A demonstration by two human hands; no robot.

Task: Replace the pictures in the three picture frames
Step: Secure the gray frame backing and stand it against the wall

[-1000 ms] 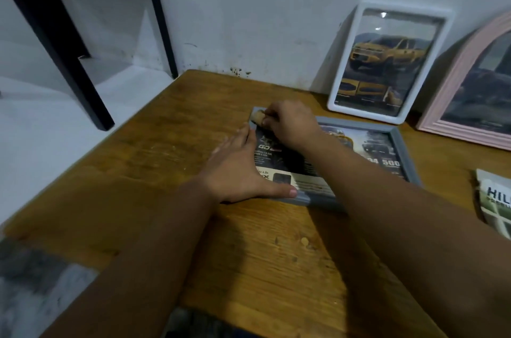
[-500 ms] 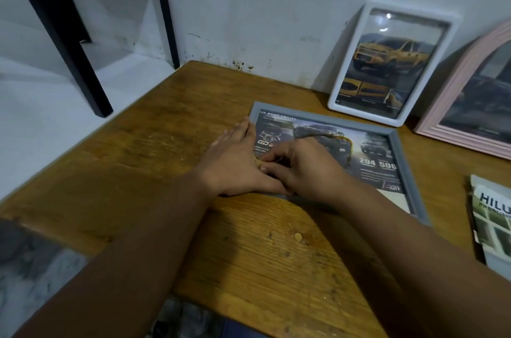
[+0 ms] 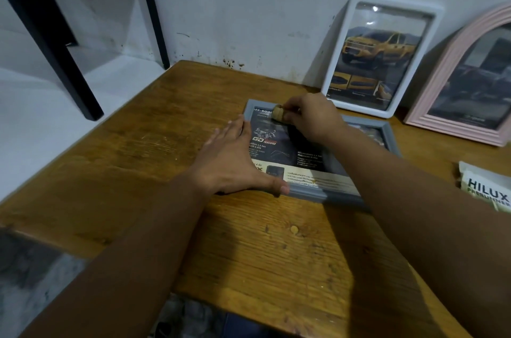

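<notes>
A grey picture frame (image 3: 312, 194) lies flat on the wooden tabletop (image 3: 138, 166), a dark car advertisement showing in it. The left hand (image 3: 232, 160) rests flat against the frame's left edge, fingers straight and together, thumb on the near rail. The right hand (image 3: 312, 116) pinches a small tan wad (image 3: 278, 113) at the frame's far left corner. A white frame (image 3: 437, 61) and a pink arched frame (image 3: 442, 88) lean on the wall behind; a brochure (image 3: 486, 188) lies at right.
</notes>
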